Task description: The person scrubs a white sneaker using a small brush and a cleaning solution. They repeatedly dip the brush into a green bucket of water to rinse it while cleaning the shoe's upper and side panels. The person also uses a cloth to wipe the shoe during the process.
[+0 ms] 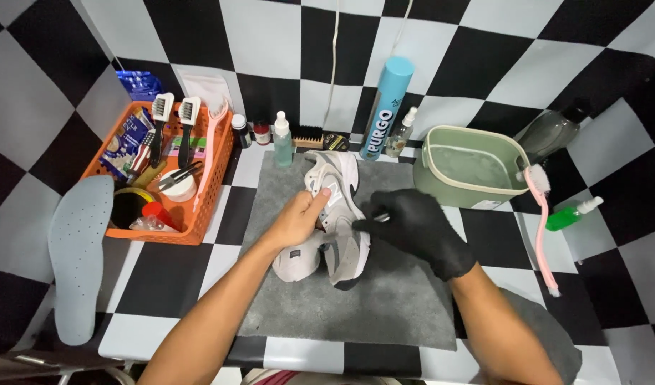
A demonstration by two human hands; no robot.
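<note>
On a checkered worktop [163, 274], a grey mat [384, 292] carries a pale sneaker [338, 214]. The bare left hand [299, 217] has its fingers clamped on the sneaker's side. The black-gloved right hand [417, 224] pinches a small tool [379, 216] against the sneaker.

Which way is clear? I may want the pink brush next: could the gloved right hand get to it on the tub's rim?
Probably yes: the right hand is beside the sneaker, and only bare mat and table lie between it and the pink brush.

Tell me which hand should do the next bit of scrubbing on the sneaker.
Probably the right hand: gloved in black, it already pinches a small tool at the sneaker's side. The bare left hand grips the shoe's upper, steadying it on the grey mat.
</note>
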